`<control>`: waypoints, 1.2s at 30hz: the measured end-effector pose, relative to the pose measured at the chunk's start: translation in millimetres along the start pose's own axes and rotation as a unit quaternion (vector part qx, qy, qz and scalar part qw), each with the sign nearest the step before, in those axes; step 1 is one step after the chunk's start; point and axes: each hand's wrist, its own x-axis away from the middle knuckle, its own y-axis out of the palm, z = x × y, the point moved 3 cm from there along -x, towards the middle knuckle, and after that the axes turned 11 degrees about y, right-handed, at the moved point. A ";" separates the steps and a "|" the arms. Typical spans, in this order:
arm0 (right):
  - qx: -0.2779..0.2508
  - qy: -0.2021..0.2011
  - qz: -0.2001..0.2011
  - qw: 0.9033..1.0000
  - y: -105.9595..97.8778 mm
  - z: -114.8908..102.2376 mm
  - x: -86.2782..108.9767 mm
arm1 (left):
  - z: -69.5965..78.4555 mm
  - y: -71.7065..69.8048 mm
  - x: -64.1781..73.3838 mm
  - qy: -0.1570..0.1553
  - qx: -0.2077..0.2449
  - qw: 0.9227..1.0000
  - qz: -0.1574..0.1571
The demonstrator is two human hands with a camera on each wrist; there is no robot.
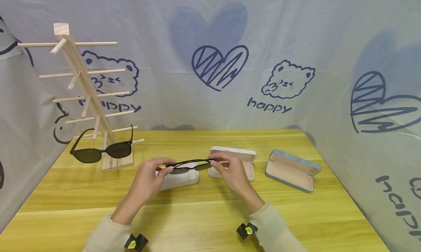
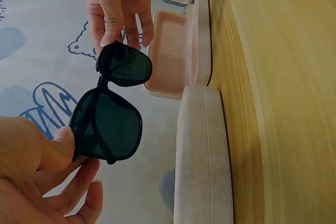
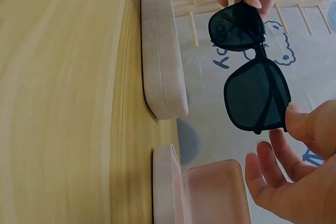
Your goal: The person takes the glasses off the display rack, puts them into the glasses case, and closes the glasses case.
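Black sunglasses [image 1: 185,168] with dark lenses are held up above the table between both hands, their temples folded in behind the lenses. My left hand [image 1: 148,177] pinches one end of the frame between thumb and fingers, and my right hand [image 1: 231,170] pinches the other end. Below the left hand and the glasses lies a closed whitish glasses case [image 1: 184,180]. Behind the right hand stands an open white case [image 1: 248,156] with a pink lining, seen lined and bare inside in the left wrist view.
At the left stands a wooden display rack [image 1: 87,83] with several pegs; a second pair of black sunglasses [image 1: 119,150] hangs low on it. An open blue case [image 1: 291,171] lies at the right on the wooden table [image 1: 197,219]. A printed curtain [image 1: 158,32] encloses the back and sides.
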 end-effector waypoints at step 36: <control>0.026 0.035 -0.022 0.999 -21.8 18.0 2.9 | -4.8 13.7 -12.1 -0.007 0.053 0.999 -0.012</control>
